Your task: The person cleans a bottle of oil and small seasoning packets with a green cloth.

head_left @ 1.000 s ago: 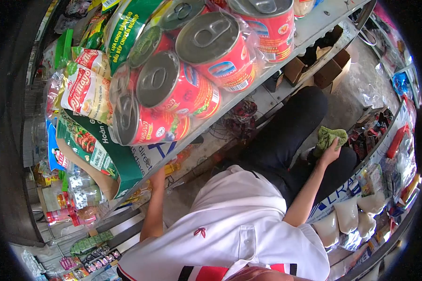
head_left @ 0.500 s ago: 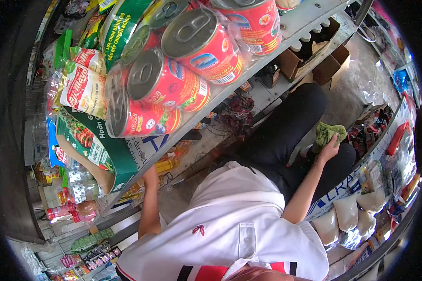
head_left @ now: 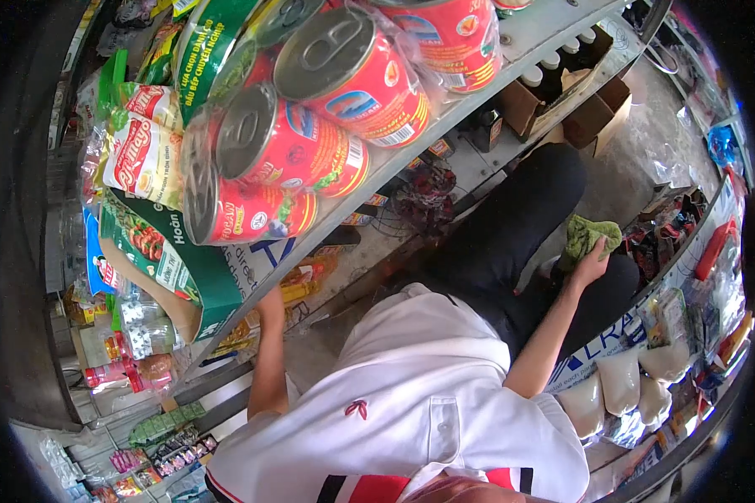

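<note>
My right hand [head_left: 591, 264] is closed around a crumpled green cloth [head_left: 591, 238], over my bent leg in dark trousers. On the other side, my left hand [head_left: 269, 303] reaches to the edge of the metal shelf [head_left: 369, 194]; its fingers are hidden under that edge and the green carton [head_left: 214, 281]. Above it on the shelf, red cans [head_left: 289, 141] with pull-tab lids sit in clear plastic wrap. Bottles with yellow-orange contents [head_left: 304, 277] lie beyond the left hand, partly covered by the shelf.
Mayonnaise packets [head_left: 143, 159] stand left of the cans. An open cardboard box [head_left: 524, 105] holds dark bottles with white caps. Bags of white contents [head_left: 619, 381] lie on the right-hand shelf. Small packets [head_left: 172, 457] fill the lower left. The metal shelf edge runs diagonally across, close to my left arm.
The cans and shelf appear slightly further left, as the view has shifted a little. Both hands stay about where they were, the right one still holding the cloth.
</note>
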`<action>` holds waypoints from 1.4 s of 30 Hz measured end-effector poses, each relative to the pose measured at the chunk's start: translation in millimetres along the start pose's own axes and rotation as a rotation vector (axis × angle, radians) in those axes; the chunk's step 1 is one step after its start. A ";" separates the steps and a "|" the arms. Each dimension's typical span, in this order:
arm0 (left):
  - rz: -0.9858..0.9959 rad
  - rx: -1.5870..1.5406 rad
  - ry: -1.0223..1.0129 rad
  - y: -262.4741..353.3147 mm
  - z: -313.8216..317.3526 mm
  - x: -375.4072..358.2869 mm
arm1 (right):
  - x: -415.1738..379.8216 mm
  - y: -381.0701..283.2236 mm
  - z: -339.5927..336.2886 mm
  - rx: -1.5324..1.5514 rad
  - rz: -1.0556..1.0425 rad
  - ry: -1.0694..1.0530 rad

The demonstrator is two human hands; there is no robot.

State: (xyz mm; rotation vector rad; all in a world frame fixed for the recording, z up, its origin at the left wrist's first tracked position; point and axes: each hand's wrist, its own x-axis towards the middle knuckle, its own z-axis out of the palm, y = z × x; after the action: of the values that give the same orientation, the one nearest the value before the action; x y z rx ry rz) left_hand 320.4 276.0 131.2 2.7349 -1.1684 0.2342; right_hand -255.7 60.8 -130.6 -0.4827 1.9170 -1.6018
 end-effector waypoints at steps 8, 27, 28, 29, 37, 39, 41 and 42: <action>0.149 -0.268 0.171 21.2 -3.9 -1.8 | -5.5 -11.3 1.3 0.018 0.005 -0.010; 0.147 0.198 -0.120 20.3 -100.7 -6.7 | 6.8 5.3 0.9 -0.007 0.034 0.017; 0.120 0.217 -0.163 27.1 -108.8 -6.6 | 7.3 6.6 1.5 -0.018 0.033 0.023; 0.093 0.238 -0.207 30.1 -114.3 -7.1 | 6.9 8.6 1.8 -0.017 0.035 0.019; 0.144 0.315 -0.171 -33.1 -88.1 -3.1 | 10.5 13.5 1.2 -0.044 -0.017 0.031; 0.143 0.342 -0.190 -46.7 -84.6 -1.9 | 13.4 15.1 1.8 -0.039 -0.006 0.029; 0.152 0.383 -0.258 -49.0 -83.4 1.2 | 13.5 19.0 0.5 -0.038 0.007 0.028; 0.150 0.388 -0.263 -51.6 -85.3 3.1 | 10.9 14.1 0.1 -0.016 0.040 0.012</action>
State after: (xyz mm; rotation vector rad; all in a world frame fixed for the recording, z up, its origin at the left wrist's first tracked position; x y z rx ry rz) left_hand 353.0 326.6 210.6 3.0865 -1.5443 0.1326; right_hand -262.5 57.0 -146.5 -0.4403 1.9377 -1.5684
